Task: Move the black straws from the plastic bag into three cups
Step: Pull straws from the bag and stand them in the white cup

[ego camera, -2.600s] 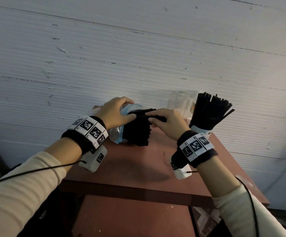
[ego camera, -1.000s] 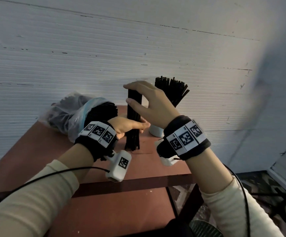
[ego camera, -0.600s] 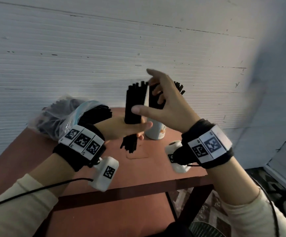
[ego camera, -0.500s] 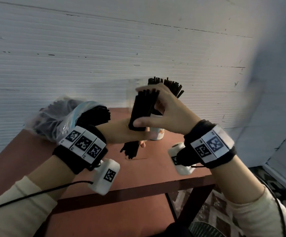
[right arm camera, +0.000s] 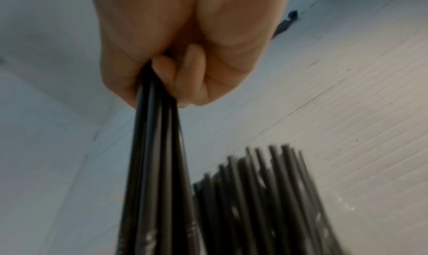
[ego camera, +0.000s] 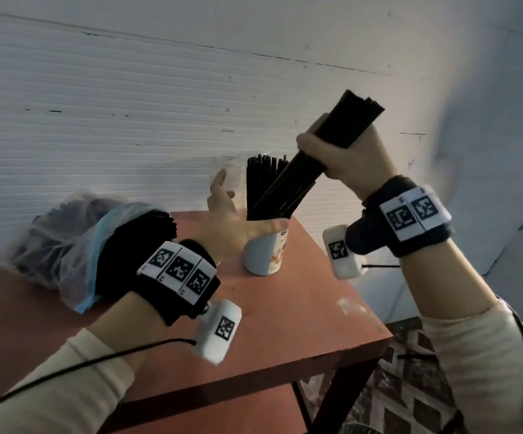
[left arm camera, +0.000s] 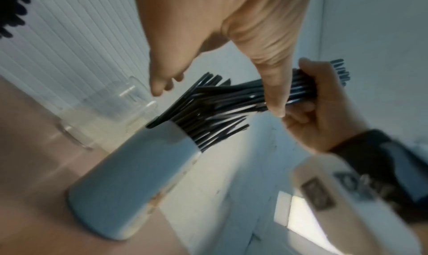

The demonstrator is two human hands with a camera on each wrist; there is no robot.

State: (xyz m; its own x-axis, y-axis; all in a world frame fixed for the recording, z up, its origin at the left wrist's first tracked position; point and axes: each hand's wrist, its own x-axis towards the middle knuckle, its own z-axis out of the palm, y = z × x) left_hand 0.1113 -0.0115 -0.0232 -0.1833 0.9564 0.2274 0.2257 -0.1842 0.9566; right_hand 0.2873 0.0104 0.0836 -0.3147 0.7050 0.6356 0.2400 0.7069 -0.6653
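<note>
My right hand grips a bundle of black straws in a fist. The bundle tilts down to the left, its lower ends among the straws standing in a white paper cup. My left hand is open just left of the cup's mouth, fingers spread and holding nothing; I cannot tell if it touches the cup. In the left wrist view the thumb crosses in front of the held bundle above the cup. The plastic bag of black straws lies at the table's left. The right wrist view shows gripped straws.
A clear plastic cup stands behind the white cup, by the ribbed white wall. The red-brown table ends close to the right of the white cup. Patterned floor lies below on the right.
The bundle passed from my left hand to my right. The right hand raised it and tipped its lower ends into the white cup. My left hand let go and opened beside the cup.
</note>
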